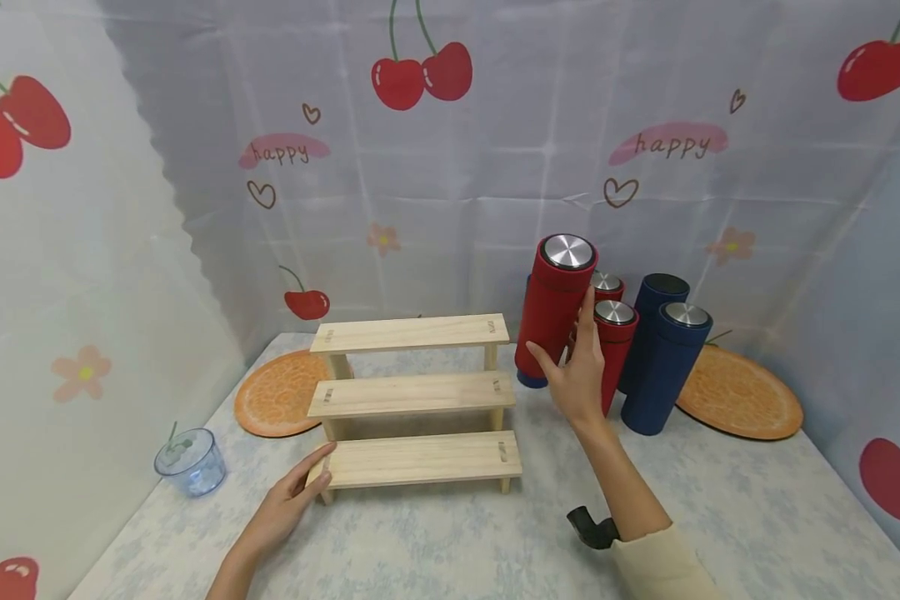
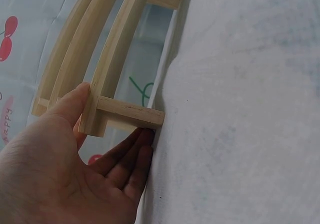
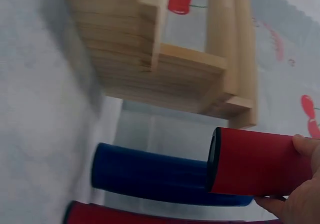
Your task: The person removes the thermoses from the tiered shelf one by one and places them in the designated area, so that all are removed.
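My right hand [image 1: 581,379] holds a red thermos bottle [image 1: 551,308] with a silver lid, raised off the table and slightly tilted beside a three-tier wooden stand [image 1: 412,393]. In the right wrist view its dark-rimmed base [image 3: 214,159] points toward the stand's end, thumb and fingers around the body. My left hand [image 1: 288,498] grips the left end of the stand's lowest shelf; the left wrist view has the thumb [image 2: 75,102] against the shelf edge and the other fingers [image 2: 135,166] curled near the leg. The stand's shelves carry nothing.
Other red thermoses [image 1: 617,350] and blue thermoses [image 1: 663,371] stand upright right of the stand; one blue thermos [image 3: 150,174] is partly behind the held one. Orange-slice placemats [image 1: 277,396] lie on both sides. A blue glass [image 1: 195,467] stands at left.
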Demonstrator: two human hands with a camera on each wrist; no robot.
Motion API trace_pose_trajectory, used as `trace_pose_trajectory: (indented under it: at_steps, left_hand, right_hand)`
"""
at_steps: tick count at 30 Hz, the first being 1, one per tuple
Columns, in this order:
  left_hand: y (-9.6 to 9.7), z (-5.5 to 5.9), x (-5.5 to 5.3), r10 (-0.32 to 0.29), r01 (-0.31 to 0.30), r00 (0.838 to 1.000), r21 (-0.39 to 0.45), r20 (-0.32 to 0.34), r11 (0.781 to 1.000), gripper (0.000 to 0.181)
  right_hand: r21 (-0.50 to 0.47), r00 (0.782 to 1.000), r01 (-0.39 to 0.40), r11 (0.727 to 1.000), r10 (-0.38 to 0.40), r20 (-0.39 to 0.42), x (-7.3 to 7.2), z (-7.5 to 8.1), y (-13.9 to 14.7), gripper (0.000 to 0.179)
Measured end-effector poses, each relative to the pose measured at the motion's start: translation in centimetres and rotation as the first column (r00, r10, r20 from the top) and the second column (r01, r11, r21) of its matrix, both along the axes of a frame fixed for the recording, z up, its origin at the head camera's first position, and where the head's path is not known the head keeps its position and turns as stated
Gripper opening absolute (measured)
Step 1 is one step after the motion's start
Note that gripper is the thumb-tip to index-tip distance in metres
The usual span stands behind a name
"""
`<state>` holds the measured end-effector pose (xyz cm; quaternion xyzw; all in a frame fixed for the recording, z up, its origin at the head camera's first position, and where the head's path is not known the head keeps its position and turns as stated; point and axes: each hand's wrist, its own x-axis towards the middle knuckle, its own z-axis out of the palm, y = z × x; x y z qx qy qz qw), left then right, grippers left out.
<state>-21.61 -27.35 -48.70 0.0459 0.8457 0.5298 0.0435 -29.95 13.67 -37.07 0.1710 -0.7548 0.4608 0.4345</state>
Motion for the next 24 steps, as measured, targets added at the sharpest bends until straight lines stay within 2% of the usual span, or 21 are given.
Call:
trace_pose_trajectory:
  at_steps: [6,13,24]
  left_hand:
    - [0.1,0.1,0.1,-0.010,0.010,1.000,0.012,-0.007,1.000,0.053]
    - [0.0,0.3,0.2,-0.012,0.012,1.000,0.014,-0.010,1.000,0.053]
    - [0.0,0.1,0.1,-0.006,0.006,1.000,0.015,0.005,1.000,0.054]
  right_hand:
    - [0.035,0.998,0.029,0.999,-0.030,0.050,-0.6,-2.9,0.5,0.105]
    - [0.083,0.988,0.012,0.997,-0.024,0.150,-1.2,-6.0,0.9,0.106]
    - [0.108,0.969,-0.018,0.994,-0.010,0.248,-1.6,-8.7,1.4,0.105]
